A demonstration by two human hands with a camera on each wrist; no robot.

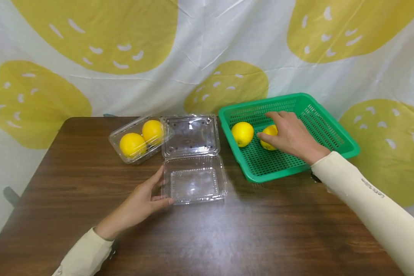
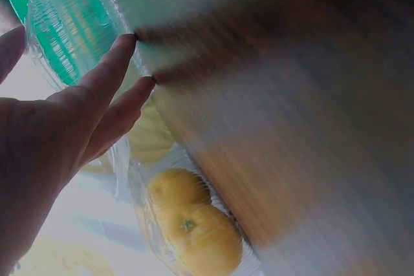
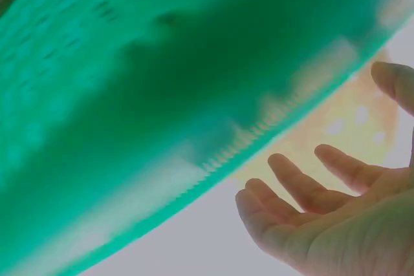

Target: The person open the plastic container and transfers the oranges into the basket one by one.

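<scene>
An empty clear plastic clamshell box [image 1: 194, 184] lies unfolded on the table, its lid [image 1: 190, 136] laid back. My left hand [image 1: 148, 197] touches the box's left side, with fingers nearly straight and the thumb by the front corner; the left wrist view shows fingertips [image 2: 127, 42] against its wall. Over the green basket [image 1: 250, 178], my right hand [image 1: 289, 134] hovers with spread fingers, holding nothing visible. Below it sits a yellow orange [image 1: 269, 142], partly hidden by the thumb. Another orange [image 1: 242, 134] rests at the basket's left. In the right wrist view the right hand [image 3: 343, 211] looks spread.
A second clear box [image 1: 115, 142], closed, holds two oranges [image 1: 133, 145] left of the unfolded lid, whose edge it meets. The brown wooden table [image 1: 72, 184] ends at a hanging cloth [image 1: 131, 92] with yellow fruit prints. The basket stands close to that cloth.
</scene>
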